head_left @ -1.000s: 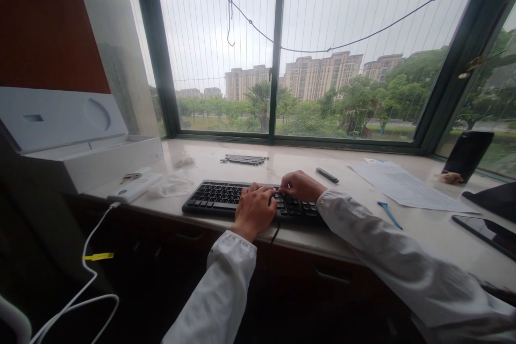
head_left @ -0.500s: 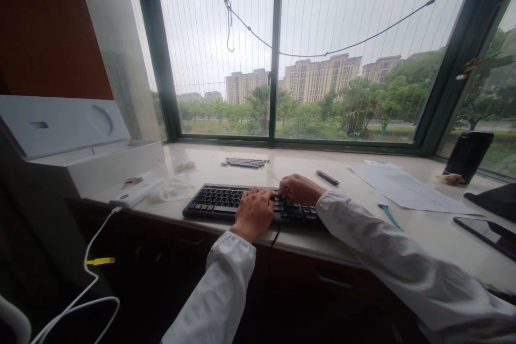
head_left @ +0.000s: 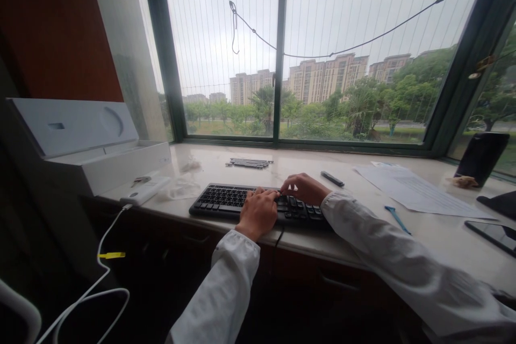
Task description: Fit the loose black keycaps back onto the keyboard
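Note:
A black keyboard lies on the pale countertop. My left hand rests palm down over its middle, fingers laid across the keys and pointing at my right hand. Just right of it, my right hand is at the keyboard's upper edge, thumb and forefinger pinched together close to the left fingertips. Whatever small thing may be in that pinch is too small to make out. Both arms wear white sleeves. Behind the keyboard lie several thin grey strips, and a short dark stick-like piece lies beyond my right wrist.
An open white box and a white power strip stand left, near crumpled clear plastic. To the right are paper sheets, a blue tool, a phone and an upright dark object. A window borders the back.
The whole view has shifted slightly, moving the scene to the right. My right hand's fingers have lifted and spread a little while thumb and forefinger stay pinched. The left hand stays on the keyboard.

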`<state>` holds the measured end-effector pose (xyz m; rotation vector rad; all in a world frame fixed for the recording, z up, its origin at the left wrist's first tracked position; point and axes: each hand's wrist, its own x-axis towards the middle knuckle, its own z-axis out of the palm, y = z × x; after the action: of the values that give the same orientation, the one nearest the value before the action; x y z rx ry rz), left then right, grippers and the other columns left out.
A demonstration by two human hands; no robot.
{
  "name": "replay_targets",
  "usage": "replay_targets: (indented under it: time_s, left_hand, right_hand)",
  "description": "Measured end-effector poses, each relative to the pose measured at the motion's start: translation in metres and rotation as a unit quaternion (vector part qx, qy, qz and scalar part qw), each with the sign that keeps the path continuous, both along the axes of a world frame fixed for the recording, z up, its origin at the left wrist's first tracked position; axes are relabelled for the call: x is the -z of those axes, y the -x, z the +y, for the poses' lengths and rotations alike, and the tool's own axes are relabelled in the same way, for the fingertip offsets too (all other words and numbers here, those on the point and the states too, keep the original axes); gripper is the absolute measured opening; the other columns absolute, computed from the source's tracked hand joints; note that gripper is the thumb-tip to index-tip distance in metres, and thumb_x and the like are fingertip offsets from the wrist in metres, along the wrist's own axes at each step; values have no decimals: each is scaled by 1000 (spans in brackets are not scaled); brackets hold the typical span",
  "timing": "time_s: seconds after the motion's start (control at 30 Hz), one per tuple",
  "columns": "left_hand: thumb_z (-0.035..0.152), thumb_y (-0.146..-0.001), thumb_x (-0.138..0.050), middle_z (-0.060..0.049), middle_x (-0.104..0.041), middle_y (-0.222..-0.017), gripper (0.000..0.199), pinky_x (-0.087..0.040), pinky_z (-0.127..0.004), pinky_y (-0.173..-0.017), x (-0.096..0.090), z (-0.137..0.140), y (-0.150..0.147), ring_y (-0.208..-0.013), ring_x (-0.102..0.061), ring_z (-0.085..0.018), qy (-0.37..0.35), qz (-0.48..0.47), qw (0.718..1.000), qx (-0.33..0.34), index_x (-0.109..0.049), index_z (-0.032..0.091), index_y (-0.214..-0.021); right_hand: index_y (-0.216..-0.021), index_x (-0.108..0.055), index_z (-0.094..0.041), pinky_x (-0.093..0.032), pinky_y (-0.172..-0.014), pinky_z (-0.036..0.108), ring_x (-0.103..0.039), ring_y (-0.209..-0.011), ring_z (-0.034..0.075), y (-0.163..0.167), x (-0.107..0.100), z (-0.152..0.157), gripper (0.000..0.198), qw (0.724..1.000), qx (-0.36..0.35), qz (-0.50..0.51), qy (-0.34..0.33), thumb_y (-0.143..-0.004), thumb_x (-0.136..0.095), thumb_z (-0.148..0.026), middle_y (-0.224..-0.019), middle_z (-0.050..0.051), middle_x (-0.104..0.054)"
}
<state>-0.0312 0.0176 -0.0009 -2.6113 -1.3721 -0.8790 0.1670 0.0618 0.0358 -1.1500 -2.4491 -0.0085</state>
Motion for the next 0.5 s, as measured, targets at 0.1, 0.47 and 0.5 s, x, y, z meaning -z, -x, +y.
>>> replay_targets:
  time_s: [0.1, 0.47, 0.5]
  left_hand:
    - [21, -92, -40, 2, -66, -122, 36, -36, -39, -95, 0, -2, 0, -107, -52, -21, -3, 5, 1000, -2, -61, 28, -119]
    - [24, -93, -38, -5, -63, -123, 42, -34, -38, -98, 6, -1, -2, -114, -48, -23, -23, 3, 999, -38, -51, 22, -133]
    - [24, -93, -38, -5, -64, -122, 42, -34, -38, -98, 6, 0, -2, -114, -49, -23, -24, 3, 999, -37, -51, 22, -132]
  right_hand:
    - [-87, -76, -19, -46, -72, 25, -65, -75, 16, 0, -1, -1, 17, 1000, -29, 0, 5, -86, -60, -23, -84, 7, -73]
    - [-100, -73, -19, -47, -72, 26, -64, -74, 15, -2, 4, 3, 22, 997, 12, 33, 69, -80, -64, -21, -85, 4, -74]
    - [-102, -73, -19, -47, -72, 26, -63, -73, 15, -2, 4, 3, 24, 996, 16, 38, 75, -80, -64, -23, -86, 4, -74]
